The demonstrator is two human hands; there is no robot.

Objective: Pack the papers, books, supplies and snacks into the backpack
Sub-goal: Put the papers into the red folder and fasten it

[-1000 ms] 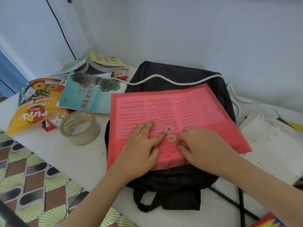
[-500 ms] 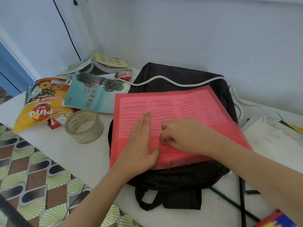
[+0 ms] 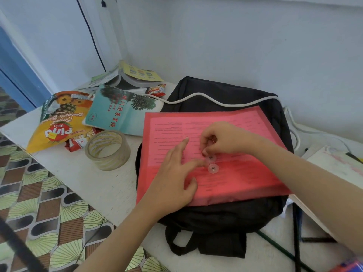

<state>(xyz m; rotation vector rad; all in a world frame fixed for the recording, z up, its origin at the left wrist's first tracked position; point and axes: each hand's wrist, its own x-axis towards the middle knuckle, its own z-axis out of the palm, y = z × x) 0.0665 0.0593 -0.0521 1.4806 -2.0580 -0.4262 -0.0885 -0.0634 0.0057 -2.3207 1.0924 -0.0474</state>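
fastening the red folder (image 3: pixel 245 173) on the backpack (image 3: pixel 216 91): left grip (image 3: pixel 172 183) presses it flat, straight-fingered; right grip (image 3: pixel 225 140) pinches the clasp (image 3: pixel 211 158). next, likely unzipping the backpack.

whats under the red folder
The black backpack, lying flat on the table. The folder covers its middle, so any zip or pocket there is hidden.
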